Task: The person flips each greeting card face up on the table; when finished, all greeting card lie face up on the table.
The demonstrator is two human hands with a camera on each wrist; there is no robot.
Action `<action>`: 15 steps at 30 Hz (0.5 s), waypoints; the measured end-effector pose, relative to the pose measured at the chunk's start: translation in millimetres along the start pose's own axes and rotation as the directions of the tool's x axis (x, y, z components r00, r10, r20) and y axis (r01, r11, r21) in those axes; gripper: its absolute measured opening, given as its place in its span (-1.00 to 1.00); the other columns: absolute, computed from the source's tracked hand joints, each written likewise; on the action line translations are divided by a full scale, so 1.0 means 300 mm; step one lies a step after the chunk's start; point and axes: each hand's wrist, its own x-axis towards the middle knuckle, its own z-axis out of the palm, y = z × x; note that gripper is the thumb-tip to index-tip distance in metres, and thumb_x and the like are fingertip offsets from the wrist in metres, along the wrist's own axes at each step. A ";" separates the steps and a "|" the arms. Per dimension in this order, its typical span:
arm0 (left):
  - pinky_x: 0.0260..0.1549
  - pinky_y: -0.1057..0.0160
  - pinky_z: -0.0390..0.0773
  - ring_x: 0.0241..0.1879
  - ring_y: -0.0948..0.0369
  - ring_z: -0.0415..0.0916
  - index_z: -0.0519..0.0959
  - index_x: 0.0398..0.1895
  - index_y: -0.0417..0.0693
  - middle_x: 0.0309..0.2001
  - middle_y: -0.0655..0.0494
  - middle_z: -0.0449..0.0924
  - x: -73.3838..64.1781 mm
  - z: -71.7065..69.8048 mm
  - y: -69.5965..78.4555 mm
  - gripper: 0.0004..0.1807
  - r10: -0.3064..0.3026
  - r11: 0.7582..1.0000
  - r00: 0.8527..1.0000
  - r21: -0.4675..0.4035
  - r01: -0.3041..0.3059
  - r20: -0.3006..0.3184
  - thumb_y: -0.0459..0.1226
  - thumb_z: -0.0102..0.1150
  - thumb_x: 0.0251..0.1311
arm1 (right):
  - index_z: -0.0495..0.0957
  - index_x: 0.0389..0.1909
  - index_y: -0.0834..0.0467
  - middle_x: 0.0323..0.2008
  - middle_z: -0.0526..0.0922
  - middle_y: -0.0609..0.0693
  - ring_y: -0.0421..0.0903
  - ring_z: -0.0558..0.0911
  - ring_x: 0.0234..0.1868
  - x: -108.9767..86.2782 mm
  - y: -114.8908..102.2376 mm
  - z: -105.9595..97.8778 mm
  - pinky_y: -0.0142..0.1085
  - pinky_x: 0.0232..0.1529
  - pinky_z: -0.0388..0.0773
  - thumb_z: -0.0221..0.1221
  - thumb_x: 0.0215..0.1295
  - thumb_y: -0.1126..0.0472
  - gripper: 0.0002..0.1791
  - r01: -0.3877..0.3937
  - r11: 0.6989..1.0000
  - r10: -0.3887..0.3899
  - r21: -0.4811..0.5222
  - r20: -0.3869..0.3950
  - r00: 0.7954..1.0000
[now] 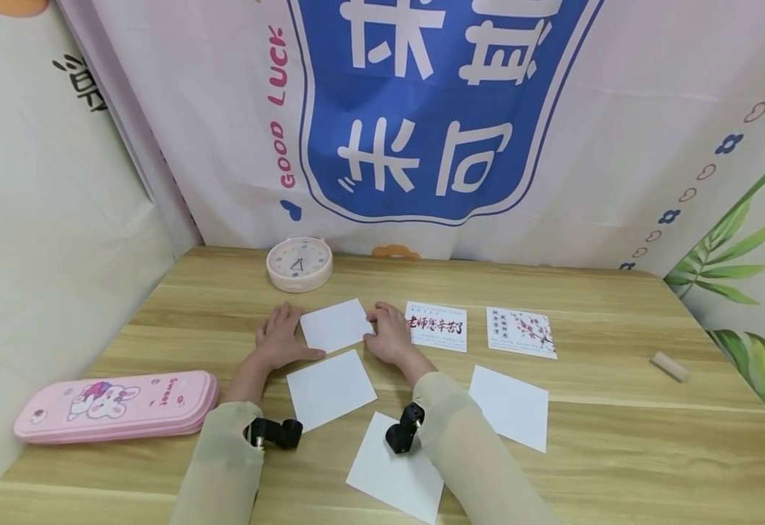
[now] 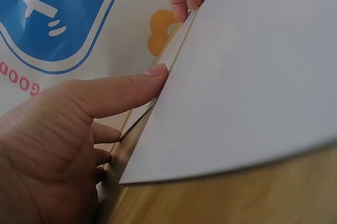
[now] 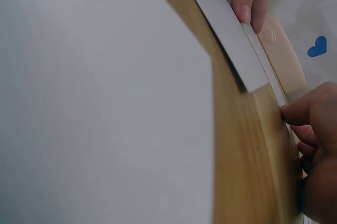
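Observation:
Both hands are at a blank white card (image 1: 335,326) on the wooden table, below the clock. My left hand (image 1: 280,339) touches its left side, fingers spread and the thumb stretched along the near edge; the thumb (image 2: 131,89) looks straight in the left wrist view. At the right edge, my right hand (image 1: 391,337) pinches the card between thumb and fingers. Just nearer lies a second blank card (image 1: 332,390). Another white card (image 1: 382,467) lies partly under the right forearm, and one more (image 1: 510,408) is to its right. The cards' undersides are hidden.
A round pink clock (image 1: 300,266) stands at the back. To the left lies a pink pencil case (image 1: 116,407). Right of my hands are a card with red lettering (image 1: 437,328) and a blossom card (image 1: 521,332). A small tan block (image 1: 671,367) lies far right.

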 end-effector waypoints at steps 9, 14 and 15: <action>0.07 -0.19 -0.29 0.22 -0.17 -0.37 -0.05 0.22 -0.44 0.26 -0.35 -0.25 -0.005 -0.004 -0.010 0.11 0.035 0.999 0.999 0.025 -0.035 -0.007 0.13 0.23 -0.23 | 0.40 -0.15 0.23 0.15 0.20 0.14 0.07 0.11 0.19 -0.001 0.002 -0.006 -0.12 0.16 -0.03 0.10 0.06 0.24 -0.70 0.011 1.000 -0.011 0.005 0.006 1.000; 0.07 -0.19 -0.29 0.23 -0.16 -0.37 -0.01 0.21 -0.42 0.26 -0.34 -0.24 -0.001 -0.004 -0.009 0.06 0.034 0.999 0.999 0.028 -0.034 -0.004 0.11 0.22 -0.20 | 0.40 -0.16 0.23 0.15 0.20 0.15 0.07 0.11 0.19 -0.003 0.001 -0.007 -0.11 0.16 -0.03 0.10 0.06 0.25 -0.70 0.009 1.000 -0.009 0.016 0.005 1.000; 0.06 -0.20 -0.29 0.22 -0.17 -0.37 -0.01 0.21 -0.42 0.25 -0.35 -0.24 0.000 -0.005 -0.008 0.06 0.035 0.999 0.999 0.029 -0.035 -0.003 0.11 0.22 -0.20 | 0.41 -0.16 0.24 0.15 0.20 0.15 0.08 0.11 0.19 -0.003 0.001 -0.006 -0.11 0.16 -0.03 0.11 0.06 0.25 -0.70 0.010 1.000 -0.010 0.018 0.005 1.000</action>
